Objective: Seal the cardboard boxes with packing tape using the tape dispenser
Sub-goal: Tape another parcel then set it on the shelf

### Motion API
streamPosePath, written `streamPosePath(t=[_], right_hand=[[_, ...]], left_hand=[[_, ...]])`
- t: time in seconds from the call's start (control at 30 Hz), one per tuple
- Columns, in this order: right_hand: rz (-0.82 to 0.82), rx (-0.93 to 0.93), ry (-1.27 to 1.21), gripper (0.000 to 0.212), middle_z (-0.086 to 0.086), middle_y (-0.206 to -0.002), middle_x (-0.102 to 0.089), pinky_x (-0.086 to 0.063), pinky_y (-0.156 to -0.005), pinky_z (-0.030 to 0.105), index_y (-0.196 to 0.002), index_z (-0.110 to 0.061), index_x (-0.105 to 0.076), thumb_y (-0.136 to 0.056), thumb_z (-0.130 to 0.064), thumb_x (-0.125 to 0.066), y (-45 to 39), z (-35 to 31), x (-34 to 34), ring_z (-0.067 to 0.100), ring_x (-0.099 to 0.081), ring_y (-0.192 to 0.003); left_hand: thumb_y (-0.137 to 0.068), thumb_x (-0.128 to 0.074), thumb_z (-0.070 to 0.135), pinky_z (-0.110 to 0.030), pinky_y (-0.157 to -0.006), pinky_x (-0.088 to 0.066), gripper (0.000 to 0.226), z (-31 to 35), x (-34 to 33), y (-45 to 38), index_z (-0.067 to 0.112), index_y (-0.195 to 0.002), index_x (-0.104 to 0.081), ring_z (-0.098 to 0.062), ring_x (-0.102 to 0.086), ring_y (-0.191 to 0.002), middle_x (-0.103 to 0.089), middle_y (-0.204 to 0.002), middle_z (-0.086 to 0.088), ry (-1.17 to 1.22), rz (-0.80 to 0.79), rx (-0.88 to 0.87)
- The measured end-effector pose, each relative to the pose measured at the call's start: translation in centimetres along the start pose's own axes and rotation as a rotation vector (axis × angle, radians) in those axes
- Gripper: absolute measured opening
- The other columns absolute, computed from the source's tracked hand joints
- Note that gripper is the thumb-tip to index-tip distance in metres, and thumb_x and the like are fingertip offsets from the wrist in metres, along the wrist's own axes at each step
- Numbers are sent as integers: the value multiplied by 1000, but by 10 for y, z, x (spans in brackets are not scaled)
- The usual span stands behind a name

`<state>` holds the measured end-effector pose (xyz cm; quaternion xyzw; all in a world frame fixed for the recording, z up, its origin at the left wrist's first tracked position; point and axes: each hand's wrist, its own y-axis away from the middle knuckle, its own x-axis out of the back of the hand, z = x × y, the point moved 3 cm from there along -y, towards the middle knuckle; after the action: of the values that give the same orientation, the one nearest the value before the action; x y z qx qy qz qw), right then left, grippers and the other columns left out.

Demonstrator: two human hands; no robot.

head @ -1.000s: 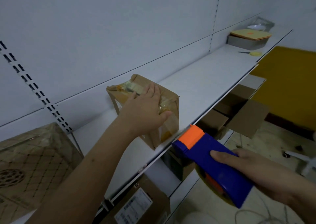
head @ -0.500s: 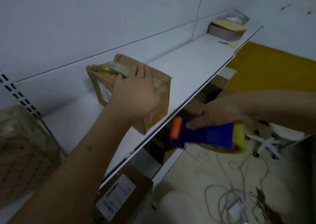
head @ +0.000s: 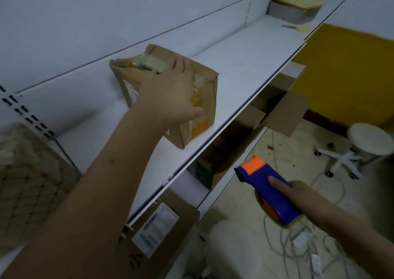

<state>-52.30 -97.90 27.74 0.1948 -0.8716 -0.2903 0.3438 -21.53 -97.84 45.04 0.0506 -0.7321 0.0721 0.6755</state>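
Cardboard box [head: 187, 99] top half-hidden under left hand [head: 168, 96], flat | right hand [head: 298, 195] grips tape dispenser [head: 268, 191]

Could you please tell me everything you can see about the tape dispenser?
The tape dispenser looks like blue plastic with an orange block at its front end. A roll of tape sits under its body, mostly hidden. The right hand grips its rear, index finger laid along the top. It is held in the air in front of the shelf and below its edge, nose pointing up-left, touching no box.
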Motion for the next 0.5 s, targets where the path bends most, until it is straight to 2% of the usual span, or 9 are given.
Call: streamPosePath(t=[0.07,0.17,0.23,0.3,0.33,0.4,0.43,0.5], right_hand=[[51,69,-49,72,10,-65,-72,-48,-58,26,-88,-1,-69,-74,-71,-53,3,-7,-7,18,-66,-55],[94,151,-136,56,0,-56,-69,-45,-47,16,-82,-7,-66,-85,-61,-52,11,-15,-13,7,-63,-46],[106,204,-164,54,1,-58,-70,-46,-52,19,-82,-7,-66,-86,-59,-52,12,-16,-18,8,-63,-48],[110,244,-199,53,2,-60,-70,-46,-55,21,-82,-7,-66,-87,-59,-52,13,-18,-22,9,-64,-50],[112,256,-225,53,2,-61,-70,-46,-55,20,-83,-8,-66,-87,-58,-52,13,-18,-24,8,-64,-50],[111,279,-268,50,-1,-62,-70,-46,-54,18,-85,-10,-65,-86,-58,-51,16,-20,-27,6,-64,-51],[109,299,-294,50,-2,-61,-69,-45,-53,17,-85,-10,-65,-84,-58,-51,20,-22,-28,6,-64,-51],[118,358,-344,54,0,-62,-69,-44,-54,18,-83,-9,-65,-79,-61,-53,25,-26,-27,8,-63,-51]], left_hand=[[-87,-65,53,-49,-116,-25,106,7,0,4,6,-158,-1,-23,-12,-152,-7,-166,-9,-54,16,62],[-88,-70,39,-48,-106,-33,93,33,-2,8,4,-154,-15,-34,-31,-140,-30,-154,-18,-148,130,227],[-83,-74,38,-47,-100,-38,93,44,-9,14,5,-152,-20,-36,-41,-129,-39,-145,-19,-214,200,263],[-76,-77,46,-41,-93,-43,99,44,-17,21,11,-153,-25,-29,-50,-117,-51,-133,-12,-346,262,218],[-72,-77,49,-38,-90,-45,99,41,-19,24,13,-152,-32,-24,-54,-112,-56,-127,-7,-413,341,172],[-69,-79,46,-38,-93,-44,96,33,-25,25,14,-150,-38,-24,-57,-113,-59,-127,-7,-504,506,84],[-71,-79,44,-40,-98,-40,94,30,-28,25,13,-150,-38,-27,-55,-118,-56,-132,-10,-458,567,10],[-80,-73,40,-44,-102,-35,78,30,-29,30,11,-146,-44,-31,-51,-124,-54,-138,-14,-178,710,-150]])
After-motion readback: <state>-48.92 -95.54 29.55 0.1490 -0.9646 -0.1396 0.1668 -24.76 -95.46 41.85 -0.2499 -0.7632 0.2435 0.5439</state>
